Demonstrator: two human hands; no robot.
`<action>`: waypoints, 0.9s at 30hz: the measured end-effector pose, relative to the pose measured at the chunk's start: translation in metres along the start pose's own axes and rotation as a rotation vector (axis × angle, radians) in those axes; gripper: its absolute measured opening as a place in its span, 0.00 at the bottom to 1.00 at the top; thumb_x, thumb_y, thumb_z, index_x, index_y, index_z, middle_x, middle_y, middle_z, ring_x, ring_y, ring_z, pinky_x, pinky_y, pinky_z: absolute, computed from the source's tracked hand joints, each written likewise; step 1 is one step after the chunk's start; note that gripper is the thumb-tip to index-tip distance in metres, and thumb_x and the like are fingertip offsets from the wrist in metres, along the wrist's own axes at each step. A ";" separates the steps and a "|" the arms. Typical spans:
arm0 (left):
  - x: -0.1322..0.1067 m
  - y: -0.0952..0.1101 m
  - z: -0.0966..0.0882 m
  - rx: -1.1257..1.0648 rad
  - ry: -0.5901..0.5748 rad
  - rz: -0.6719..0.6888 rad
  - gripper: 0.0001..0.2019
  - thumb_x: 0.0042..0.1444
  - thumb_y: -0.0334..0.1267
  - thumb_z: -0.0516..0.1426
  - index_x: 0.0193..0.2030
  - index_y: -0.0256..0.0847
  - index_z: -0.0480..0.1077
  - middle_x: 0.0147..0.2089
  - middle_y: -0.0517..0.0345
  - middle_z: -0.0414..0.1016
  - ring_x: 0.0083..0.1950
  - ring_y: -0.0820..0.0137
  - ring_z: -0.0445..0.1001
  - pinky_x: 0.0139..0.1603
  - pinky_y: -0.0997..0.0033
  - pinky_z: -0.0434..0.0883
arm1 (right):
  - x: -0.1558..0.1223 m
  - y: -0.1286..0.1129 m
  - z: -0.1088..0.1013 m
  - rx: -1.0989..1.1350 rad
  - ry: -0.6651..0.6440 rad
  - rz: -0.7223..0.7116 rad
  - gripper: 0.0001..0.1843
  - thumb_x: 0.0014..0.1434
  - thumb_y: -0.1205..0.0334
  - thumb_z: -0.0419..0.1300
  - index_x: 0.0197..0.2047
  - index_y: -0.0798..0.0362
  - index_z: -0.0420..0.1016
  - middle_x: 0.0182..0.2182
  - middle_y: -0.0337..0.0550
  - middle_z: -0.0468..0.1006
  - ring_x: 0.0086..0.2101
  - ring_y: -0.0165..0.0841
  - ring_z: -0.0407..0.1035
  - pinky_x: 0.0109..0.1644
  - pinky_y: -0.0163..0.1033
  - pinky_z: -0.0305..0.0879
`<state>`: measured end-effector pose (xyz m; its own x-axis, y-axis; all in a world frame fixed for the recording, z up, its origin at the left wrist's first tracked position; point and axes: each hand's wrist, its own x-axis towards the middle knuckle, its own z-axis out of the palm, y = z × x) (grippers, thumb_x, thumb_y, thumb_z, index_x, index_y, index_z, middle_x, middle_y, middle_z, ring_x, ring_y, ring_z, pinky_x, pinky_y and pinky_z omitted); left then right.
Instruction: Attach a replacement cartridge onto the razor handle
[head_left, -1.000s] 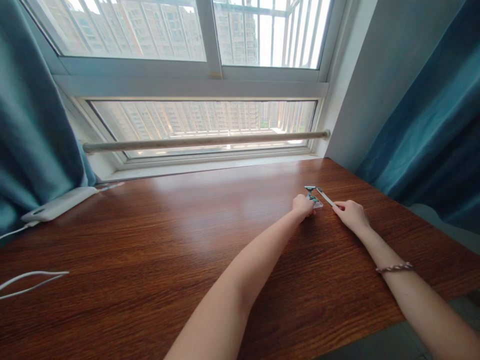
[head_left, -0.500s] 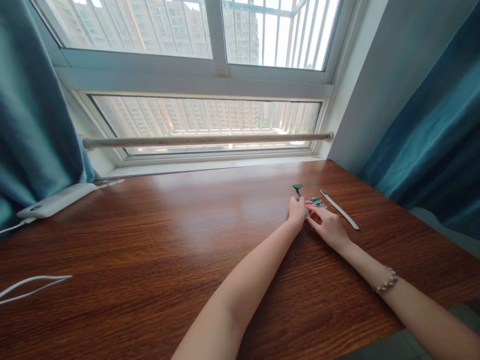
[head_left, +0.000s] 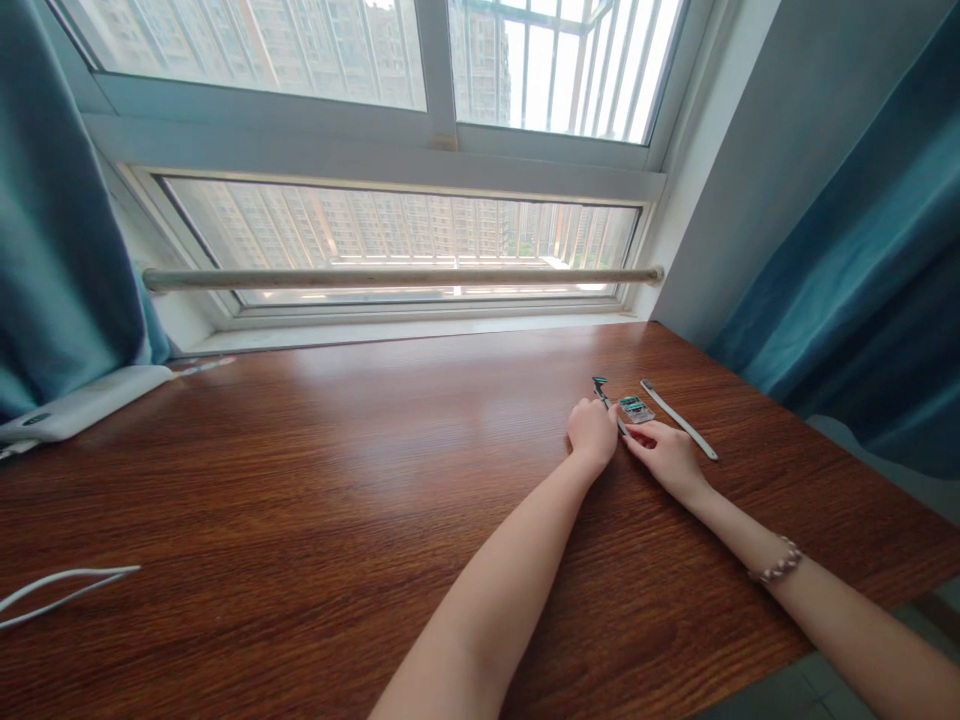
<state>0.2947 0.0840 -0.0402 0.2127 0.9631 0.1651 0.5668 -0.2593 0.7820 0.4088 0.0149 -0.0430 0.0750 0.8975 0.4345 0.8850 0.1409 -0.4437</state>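
A razor [head_left: 600, 386] with a black and green head points away from me over the table. My left hand [head_left: 592, 432] is closed around its handle, the head sticking out beyond the fingers. My right hand [head_left: 667, 456] pinches the near end of the same handle between thumb and fingers. Just beyond my right fingers lies a small clear pack of green and black blade cartridges [head_left: 637, 409]. Right of that pack is a slim white stick [head_left: 684, 421] with a dark far tip, lying flat; its kind I cannot make out.
The brown wooden table [head_left: 300, 500] reaches to the window. A white power strip or power bank [head_left: 90, 402] lies at the far left, and a white cable loop [head_left: 71, 578] nearer me. A rail [head_left: 405, 279] crosses the window; blue curtains [head_left: 862, 250] hang at both sides.
The razor has turned, so its head now looks tilted rather than level. My right fingers have drawn back from the cartridge pack, which shows more fully. The view has shifted slightly.
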 end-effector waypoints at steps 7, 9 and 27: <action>0.002 0.000 -0.001 0.199 -0.032 0.055 0.19 0.56 0.48 0.46 0.36 0.36 0.72 0.39 0.42 0.71 0.42 0.59 0.69 0.41 0.64 0.64 | -0.003 -0.006 0.000 -0.069 0.024 0.000 0.14 0.52 0.59 0.53 0.39 0.54 0.74 0.28 0.43 0.74 0.26 0.31 0.67 0.33 0.36 0.64; 0.001 0.000 0.000 0.234 -0.031 0.076 0.20 0.56 0.47 0.45 0.36 0.35 0.72 0.39 0.42 0.70 0.42 0.59 0.69 0.40 0.64 0.64 | -0.004 -0.007 0.000 -0.099 0.029 -0.008 0.14 0.52 0.60 0.53 0.39 0.54 0.74 0.27 0.43 0.73 0.26 0.31 0.66 0.34 0.36 0.63; -0.007 0.007 0.006 0.418 -0.057 0.183 0.17 0.58 0.41 0.46 0.43 0.29 0.65 0.41 0.41 0.65 0.43 0.60 0.67 0.37 0.66 0.66 | -0.006 0.000 0.005 -0.283 0.027 -0.101 0.15 0.57 0.59 0.49 0.40 0.55 0.74 0.31 0.45 0.71 0.31 0.33 0.67 0.39 0.38 0.62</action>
<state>0.3017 0.0752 -0.0398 0.3756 0.8963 0.2356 0.7857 -0.4428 0.4319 0.4065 0.0113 -0.0498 -0.0109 0.8732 0.4873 0.9812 0.1033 -0.1631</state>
